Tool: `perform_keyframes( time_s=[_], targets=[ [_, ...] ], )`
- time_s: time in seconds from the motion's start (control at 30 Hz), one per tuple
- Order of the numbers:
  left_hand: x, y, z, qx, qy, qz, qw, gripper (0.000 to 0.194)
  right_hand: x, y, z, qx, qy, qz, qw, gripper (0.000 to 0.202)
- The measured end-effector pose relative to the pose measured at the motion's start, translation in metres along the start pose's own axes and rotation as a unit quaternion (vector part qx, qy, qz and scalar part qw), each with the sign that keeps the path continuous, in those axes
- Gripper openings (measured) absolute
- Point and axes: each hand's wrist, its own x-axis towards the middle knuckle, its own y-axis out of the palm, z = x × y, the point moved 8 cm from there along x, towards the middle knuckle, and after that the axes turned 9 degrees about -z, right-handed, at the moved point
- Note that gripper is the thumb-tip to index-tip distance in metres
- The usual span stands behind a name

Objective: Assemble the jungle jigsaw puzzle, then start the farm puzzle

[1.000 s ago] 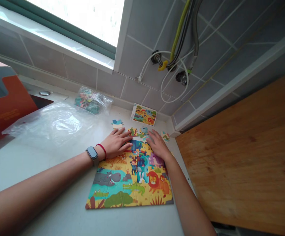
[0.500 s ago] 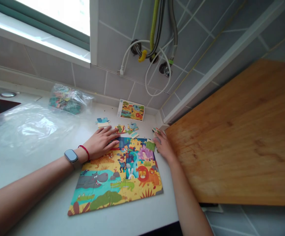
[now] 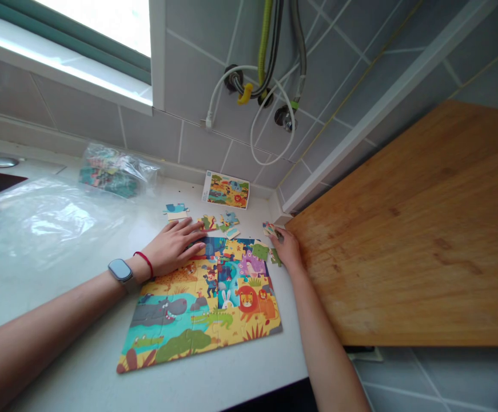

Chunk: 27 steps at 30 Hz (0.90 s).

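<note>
A partly assembled animal jigsaw puzzle (image 3: 188, 320) lies on the white countertop, with a hippo, a crocodile and lions in its picture. My left hand (image 3: 178, 246) rests flat over its upper left edge, fingers stretched out and slightly spread. Just past the puzzle's upper right corner, my right hand (image 3: 287, 250) has its fingers closed on a small puzzle piece (image 3: 269, 229), partly covered by the fingertips. Beside that hand lie a green piece (image 3: 260, 250) on the puzzle's corner and another green piece (image 3: 275, 257). A yellow piece (image 3: 234, 249) sits along the top edge.
Loose pieces (image 3: 230, 218) and a blue piece (image 3: 175, 209) lie behind the puzzle. A picture card (image 3: 226, 190) stands near the tiled wall. Plastic bags (image 3: 51, 223), one holding puzzle pieces (image 3: 109, 177), are at left. A wooden board (image 3: 415, 240) borders the right side.
My right hand has shifted slightly away from the puzzle's corner, uncovering the green piece beside it. My left hand stays in place on the puzzle. The whole view has shifted a little.
</note>
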Motion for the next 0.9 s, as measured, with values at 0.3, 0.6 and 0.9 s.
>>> perform_keyframes(
  time_s=[0.3, 0.6, 0.9],
  targets=[
    [0.008, -0.027, 0.021, -0.1, -0.088, -0.077, 0.988, 0.054, -0.005, -0.006, 0.0, 0.007, 0.012, -0.023, 1.0, 0.042],
    [0.008, -0.059, 0.107, 0.085, -0.158, 0.021, 0.984, 0.067, -0.006, 0.011, -0.005, -0.015, -0.009, -0.005, 1.0, 0.045],
    [0.006, -0.048, 0.09, 0.06, -0.112, 0.141, 0.982, 0.086, -0.009, 0.016, -0.009, -0.04, -0.009, 0.0, 0.999, 0.04]
  ],
)
